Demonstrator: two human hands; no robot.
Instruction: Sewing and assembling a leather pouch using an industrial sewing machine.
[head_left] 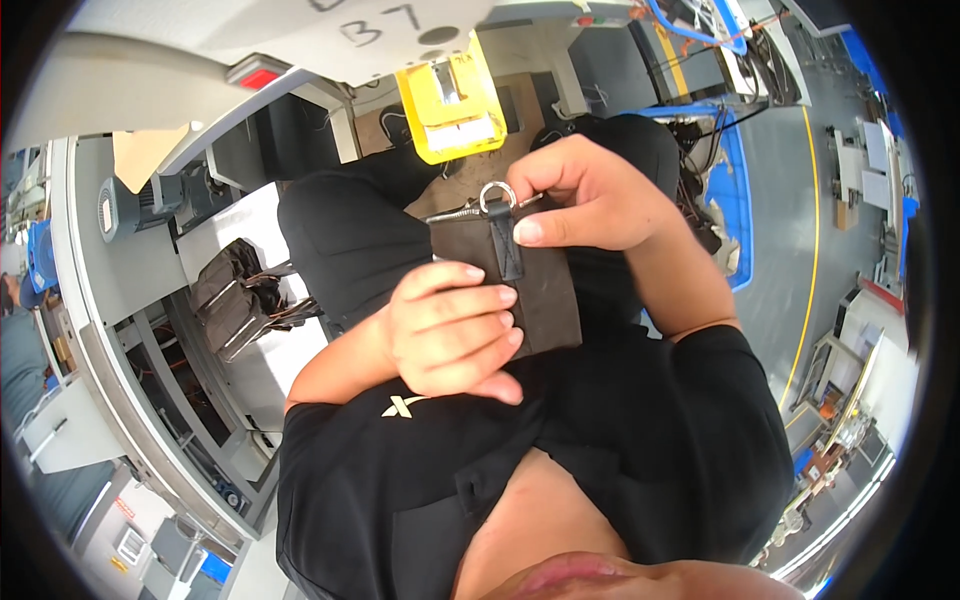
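A dark brown flat pouch [553,295] is held in front of my chest, above my lap. Along its far edge runs a metal zipper [455,214]. A short black strap [509,250] lies down its front, with a silver ring [484,192] at the strap's top. My left hand [450,330] is curled around the pouch's left side, its fingers lying across the front. With thumb and bent fingers, my right hand [590,195] grips the pouch's far edge just right of the ring. The fingertips behind that edge are partly hidden.
Beyond the pouch hangs a yellow holder [420,115] below a white machine [400,45]. Several dark brown pieces [232,295] lie piled on a white surface at my left, near a grey motor [140,207]. On the right stands a blue bin [742,200].
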